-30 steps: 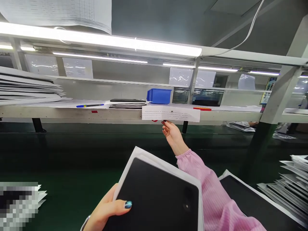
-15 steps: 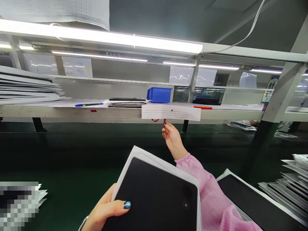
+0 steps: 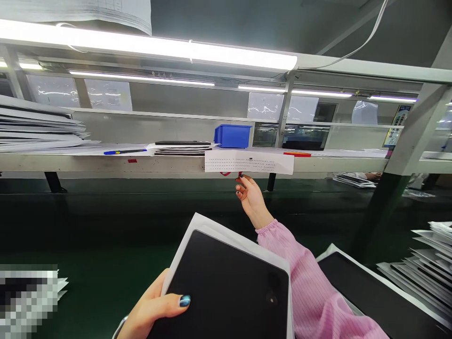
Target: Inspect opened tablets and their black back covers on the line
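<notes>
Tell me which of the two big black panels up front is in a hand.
The middle panel, held in the left hand; the right panel lies partly hidden behind the pink sleeve.

A black panel with a white sheet under it is held at the near centre by the left hand, the thumb laid over its face. The right hand is raised farther off, its fingertips at a red item mostly hidden behind a dotted paper strip; whether it is gripped cannot be told. On the shelf, a blue bin is placed between a thin dark-topped stack to the left and an orange-red object to the right.
</notes>
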Demonstrator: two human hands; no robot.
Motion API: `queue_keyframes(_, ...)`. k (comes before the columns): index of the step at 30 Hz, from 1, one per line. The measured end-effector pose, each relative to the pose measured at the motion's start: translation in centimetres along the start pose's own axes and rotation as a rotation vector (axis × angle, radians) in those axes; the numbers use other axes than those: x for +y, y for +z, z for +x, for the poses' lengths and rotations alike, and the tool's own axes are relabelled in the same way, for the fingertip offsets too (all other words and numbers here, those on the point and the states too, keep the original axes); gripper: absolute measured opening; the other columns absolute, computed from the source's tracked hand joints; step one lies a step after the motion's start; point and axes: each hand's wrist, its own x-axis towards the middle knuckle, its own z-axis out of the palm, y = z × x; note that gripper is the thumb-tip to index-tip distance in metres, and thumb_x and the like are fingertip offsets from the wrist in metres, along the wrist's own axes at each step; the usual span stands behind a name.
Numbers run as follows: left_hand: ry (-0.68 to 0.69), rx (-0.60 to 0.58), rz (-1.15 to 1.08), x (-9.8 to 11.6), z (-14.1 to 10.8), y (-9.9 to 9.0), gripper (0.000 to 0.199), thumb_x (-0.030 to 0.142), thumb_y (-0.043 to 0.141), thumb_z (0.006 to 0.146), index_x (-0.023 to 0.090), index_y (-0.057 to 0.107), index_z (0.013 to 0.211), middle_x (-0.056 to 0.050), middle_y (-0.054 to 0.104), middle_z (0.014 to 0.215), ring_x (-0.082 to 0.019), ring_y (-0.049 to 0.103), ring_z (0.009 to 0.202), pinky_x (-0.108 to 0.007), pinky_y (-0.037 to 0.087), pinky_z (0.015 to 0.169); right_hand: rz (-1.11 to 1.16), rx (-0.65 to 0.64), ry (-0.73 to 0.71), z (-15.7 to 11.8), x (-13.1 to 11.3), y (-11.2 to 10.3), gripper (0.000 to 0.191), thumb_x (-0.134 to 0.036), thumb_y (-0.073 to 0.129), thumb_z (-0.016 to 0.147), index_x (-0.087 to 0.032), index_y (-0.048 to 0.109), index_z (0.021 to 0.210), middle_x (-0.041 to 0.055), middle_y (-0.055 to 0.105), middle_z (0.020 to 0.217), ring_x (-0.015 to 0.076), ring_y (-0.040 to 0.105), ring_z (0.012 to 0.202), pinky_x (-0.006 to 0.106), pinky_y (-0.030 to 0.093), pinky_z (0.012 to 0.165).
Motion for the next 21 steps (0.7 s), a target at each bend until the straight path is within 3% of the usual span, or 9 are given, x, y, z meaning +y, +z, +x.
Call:
queue_keyframes(10, -0.004, 0.000, -0.019, -0.1, 0.2, 0.0, 0.038, 0.022, 0.096, 0.052, 0.019, 0.078, 0.086, -0.001, 0.076, 0.066, -0.030, 0.076, 0.078, -0.032, 0.057, 0.065, -0.074, 0.050, -0.031, 0.6, -0.5, 0.4, 0.017, -0.031, 0.063, 0.100, -0.014, 0.065, 0.103, 0.0009, 0.067, 0.089, 0.0109, 0.063, 0.064, 0.023, 0.055, 0.055)
queue_keyframes(17, -0.012, -0.031, 0.014, -0.2, 0.4, -0.1, 0.037, 0.023, 0.094, 0.055, 0.019, 0.078, 0.088, -0.002, 0.076, 0.070, -0.030, 0.075, 0.081, -0.033, 0.057, 0.069, -0.119, 0.039, -0.028, 1.1, -1.1, 0.3, 0.017, -0.030, 0.065, 0.099, -0.014, 0.066, 0.105, 0.0018, 0.068, 0.093, 0.0120, 0.064, 0.067, 0.025, 0.056, 0.057)
queue_keyframes(21, 0.017, -0.067, 0.069, -0.3, 0.5, 0.1, 0.036, 0.027, 0.094, 0.054, 0.018, 0.078, 0.086, -0.003, 0.075, 0.071, -0.025, 0.072, 0.076, -0.029, 0.052, 0.069, -0.076, 0.022, 0.037, 0.6, -0.7, -0.2, 0.017, -0.031, 0.064, 0.100, -0.014, 0.065, 0.104, 0.0019, 0.068, 0.092, 0.0113, 0.063, 0.065, 0.024, 0.055, 0.056)
